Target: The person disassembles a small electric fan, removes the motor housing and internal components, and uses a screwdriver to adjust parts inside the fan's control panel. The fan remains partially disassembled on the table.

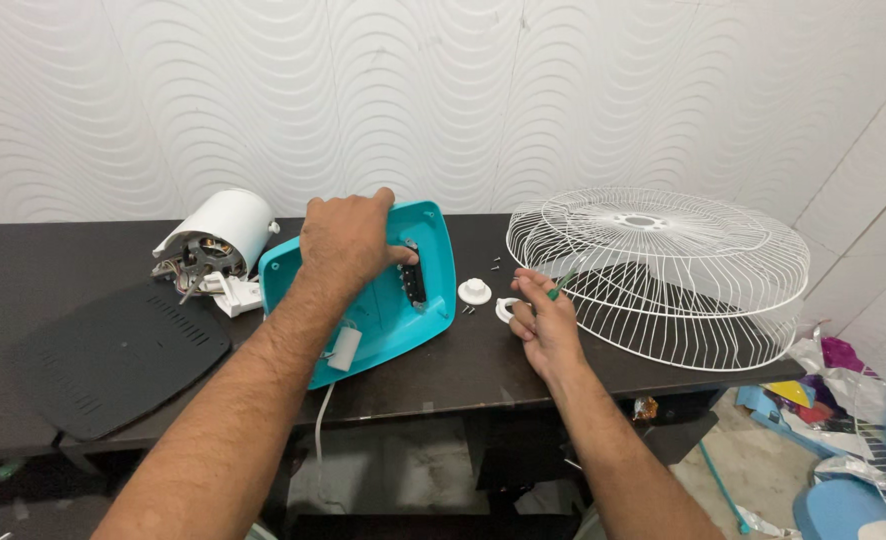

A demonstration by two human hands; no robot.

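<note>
Gripping the teal base housing (403, 300) from above, the person's left hand (348, 240) has its fingers curled over the upper edge, the thumb pressed against the inner face near a dark switch block (414, 282). The housing lies tilted, open side up, on the dark table (523, 365), near its front edge and between the two arms. A white cylindrical capacitor (344, 348) sits at its lower corner, and a white cable (319, 420) drops from there below the table.

The right hand (545, 320) rests on the table just right of the housing, fingers pinched together around a green-handled screwdriver (561, 286) whose handle pokes out toward the wire guard. Beside that hand lie a white knob (475, 291), a white ring (506, 309) and a few small dark screws (469, 310).

Judging by how things lie, the disassembly looks well along: the white fan guard (663, 270) is off and lies on the table's right end, the white motor unit (218, 240) lies open on the left with its windings exposed, and a flat black base plate (123, 355) sits detached in front of it. Work inside the housing seems to be what remains. Coloured clutter (823, 385) lies on the floor to the right.
</note>
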